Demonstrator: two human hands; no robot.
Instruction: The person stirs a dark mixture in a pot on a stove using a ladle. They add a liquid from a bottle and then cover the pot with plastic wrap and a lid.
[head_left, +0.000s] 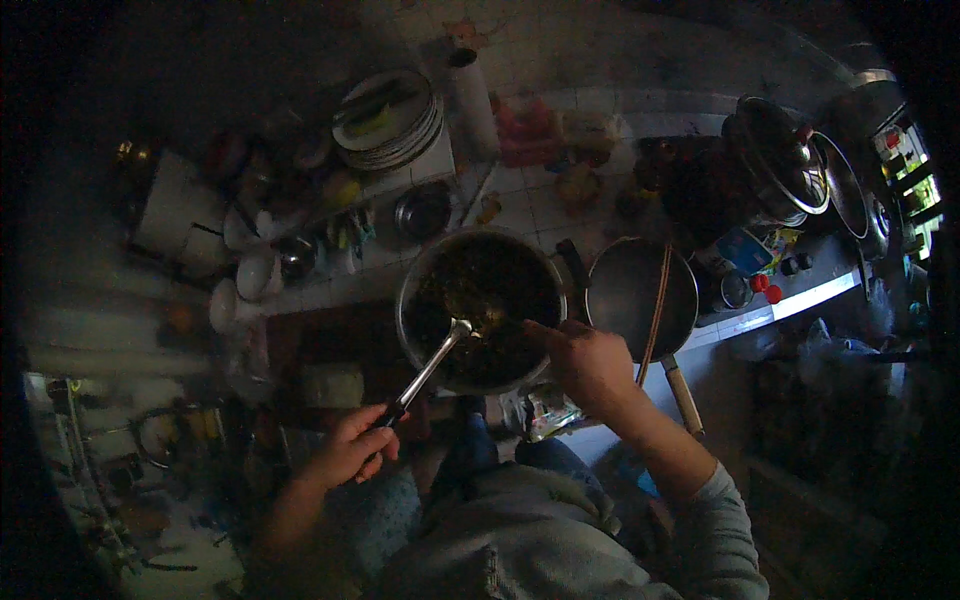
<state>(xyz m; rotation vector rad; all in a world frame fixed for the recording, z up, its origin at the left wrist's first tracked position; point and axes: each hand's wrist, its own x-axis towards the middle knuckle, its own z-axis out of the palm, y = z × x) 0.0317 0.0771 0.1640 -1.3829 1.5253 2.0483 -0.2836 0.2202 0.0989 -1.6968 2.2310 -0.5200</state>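
Before me is a large round metal pot (480, 386) with dark contents that are hard to make out. My left hand (356, 448) grips the black handle of a metal spoon or ladle (433, 365), whose head lies over the middle of the pot. At the pot's right side, my right hand (592, 365) reaches over the rim with a finger pointing inward; whether it holds anything is not visible. Just right of the pot stands a frying pan (626, 300) with a wooden handle, and long chopsticks (658, 315) lie across it.
A stack of plates (397, 154) stands at the back left, beside an upright paper roll (474, 101). Small bowls (256, 274) sit at the left. On the right are a glass jar (736, 289), red caps (772, 293) and a large pot with a glass lid (784, 161).
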